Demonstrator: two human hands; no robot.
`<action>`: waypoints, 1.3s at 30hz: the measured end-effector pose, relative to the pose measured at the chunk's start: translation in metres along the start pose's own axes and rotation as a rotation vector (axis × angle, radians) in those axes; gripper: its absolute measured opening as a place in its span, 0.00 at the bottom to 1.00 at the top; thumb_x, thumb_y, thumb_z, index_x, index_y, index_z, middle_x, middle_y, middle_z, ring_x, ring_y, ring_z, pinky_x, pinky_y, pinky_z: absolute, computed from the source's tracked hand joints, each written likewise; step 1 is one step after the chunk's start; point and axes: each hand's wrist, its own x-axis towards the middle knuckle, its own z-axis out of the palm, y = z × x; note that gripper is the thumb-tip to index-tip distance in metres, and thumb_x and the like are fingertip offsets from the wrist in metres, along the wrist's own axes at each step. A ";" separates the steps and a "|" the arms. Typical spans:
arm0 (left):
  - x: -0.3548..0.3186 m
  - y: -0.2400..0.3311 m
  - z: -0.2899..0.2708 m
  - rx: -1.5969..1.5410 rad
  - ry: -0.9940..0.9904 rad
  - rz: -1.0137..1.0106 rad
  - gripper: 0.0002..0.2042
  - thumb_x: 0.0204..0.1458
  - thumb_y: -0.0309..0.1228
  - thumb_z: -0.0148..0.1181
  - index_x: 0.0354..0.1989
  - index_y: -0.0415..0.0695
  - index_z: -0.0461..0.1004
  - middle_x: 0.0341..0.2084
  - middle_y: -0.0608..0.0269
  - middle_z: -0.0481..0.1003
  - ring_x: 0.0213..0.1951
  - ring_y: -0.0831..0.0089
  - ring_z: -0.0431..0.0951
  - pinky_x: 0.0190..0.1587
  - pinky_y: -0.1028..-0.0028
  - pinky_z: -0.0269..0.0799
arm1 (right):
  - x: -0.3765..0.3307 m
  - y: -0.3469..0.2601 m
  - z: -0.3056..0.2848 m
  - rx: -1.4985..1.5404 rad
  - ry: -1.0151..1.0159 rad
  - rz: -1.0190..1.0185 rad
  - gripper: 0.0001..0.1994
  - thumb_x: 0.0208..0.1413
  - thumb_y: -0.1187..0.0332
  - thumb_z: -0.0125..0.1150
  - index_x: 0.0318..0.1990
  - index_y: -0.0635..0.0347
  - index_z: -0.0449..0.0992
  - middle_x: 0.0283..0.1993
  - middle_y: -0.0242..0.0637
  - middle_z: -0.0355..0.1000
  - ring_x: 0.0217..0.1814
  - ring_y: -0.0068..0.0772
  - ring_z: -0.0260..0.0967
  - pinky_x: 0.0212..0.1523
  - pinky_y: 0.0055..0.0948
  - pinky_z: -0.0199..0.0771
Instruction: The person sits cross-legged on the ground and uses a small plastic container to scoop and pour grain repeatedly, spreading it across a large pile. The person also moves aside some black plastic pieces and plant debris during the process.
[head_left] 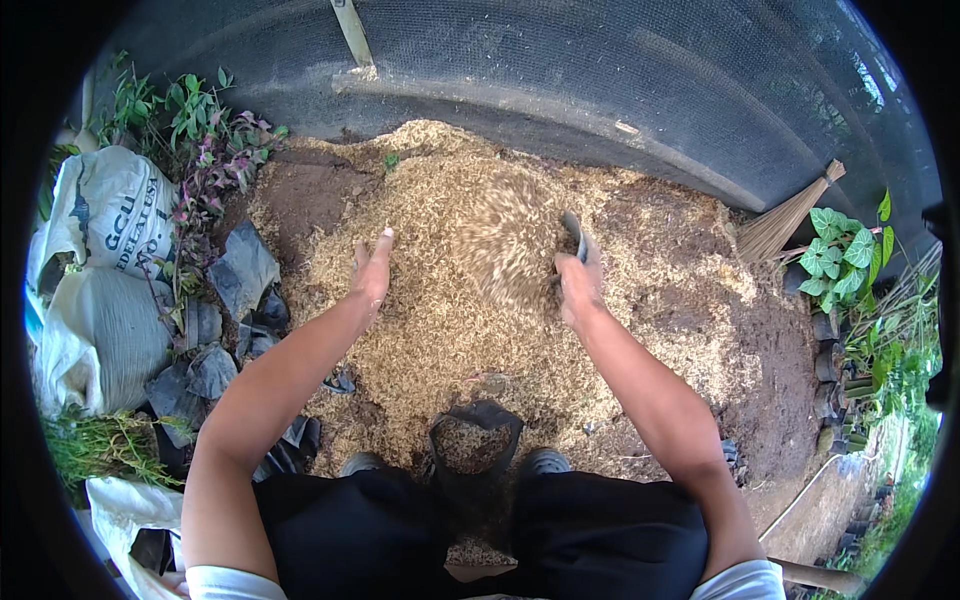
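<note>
Loosely spread, a heap of pale golden, flaky husks (pixel 420 330) covers brown soil (pixel 315 195) ahead of the person's feet. To its right, a denser, motion-blurred clump of brownish-tan husks (pixel 512 245) shows just beside the right hand. The left hand (pixel 372 268) is open and empty, fingers extended, over the heap; the right hand (pixel 580 285) grips a dark, curved, thin-edged scoop-like piece (pixel 574 235), its material unclear.
</note>
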 end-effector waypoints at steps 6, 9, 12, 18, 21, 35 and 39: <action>-0.017 0.012 0.001 0.093 0.078 0.309 0.45 0.68 0.70 0.38 0.87 0.62 0.37 0.85 0.43 0.30 0.84 0.44 0.32 0.84 0.44 0.37 | -0.043 -0.054 0.052 -0.781 0.104 -0.857 0.51 0.47 0.82 0.71 0.79 0.34 0.60 0.75 0.53 0.45 0.75 0.58 0.55 0.67 0.47 0.80; -0.017 0.005 -0.008 0.216 0.018 0.405 0.47 0.66 0.73 0.41 0.87 0.63 0.38 0.84 0.41 0.32 0.84 0.39 0.36 0.83 0.44 0.40 | -0.040 -0.062 0.055 -0.732 0.021 -0.958 0.53 0.43 0.84 0.74 0.78 0.29 0.61 0.76 0.55 0.41 0.78 0.63 0.51 0.69 0.53 0.80; -0.008 -0.019 -0.018 0.544 -0.034 0.414 0.51 0.62 0.74 0.51 0.86 0.64 0.38 0.84 0.40 0.34 0.83 0.38 0.37 0.82 0.38 0.41 | -0.002 -0.066 0.022 -0.818 0.162 -0.927 0.53 0.44 0.81 0.77 0.78 0.28 0.61 0.77 0.57 0.40 0.78 0.66 0.50 0.69 0.59 0.78; 0.021 -0.091 -0.050 0.664 -0.035 0.192 0.53 0.63 0.60 0.62 0.87 0.57 0.34 0.83 0.37 0.39 0.83 0.37 0.43 0.83 0.45 0.45 | 0.051 0.006 -0.057 -1.178 0.444 -0.503 0.51 0.51 0.73 0.74 0.80 0.27 0.53 0.75 0.61 0.41 0.72 0.68 0.55 0.69 0.64 0.72; 0.028 -0.099 -0.052 0.627 -0.059 0.170 0.51 0.64 0.54 0.60 0.86 0.50 0.34 0.83 0.35 0.40 0.83 0.38 0.43 0.83 0.54 0.47 | 0.044 0.055 -0.059 -1.242 0.448 -0.302 0.51 0.51 0.75 0.70 0.80 0.28 0.51 0.74 0.65 0.41 0.70 0.70 0.56 0.65 0.66 0.71; -0.004 -0.054 0.006 -0.289 -0.355 -0.081 0.72 0.49 0.73 0.66 0.84 0.45 0.20 0.84 0.37 0.25 0.83 0.40 0.26 0.78 0.29 0.27 | 0.022 0.032 0.006 -0.301 0.099 0.213 0.45 0.54 0.81 0.59 0.81 0.44 0.55 0.57 0.45 0.68 0.60 0.41 0.68 0.67 0.45 0.73; -0.020 -0.027 0.011 -0.441 -0.435 -0.025 0.63 0.54 0.72 0.61 0.86 0.51 0.31 0.85 0.45 0.27 0.84 0.43 0.26 0.79 0.31 0.24 | 0.020 0.018 0.030 -0.164 0.153 0.148 0.44 0.56 0.81 0.58 0.82 0.49 0.53 0.65 0.45 0.68 0.56 0.37 0.70 0.64 0.42 0.75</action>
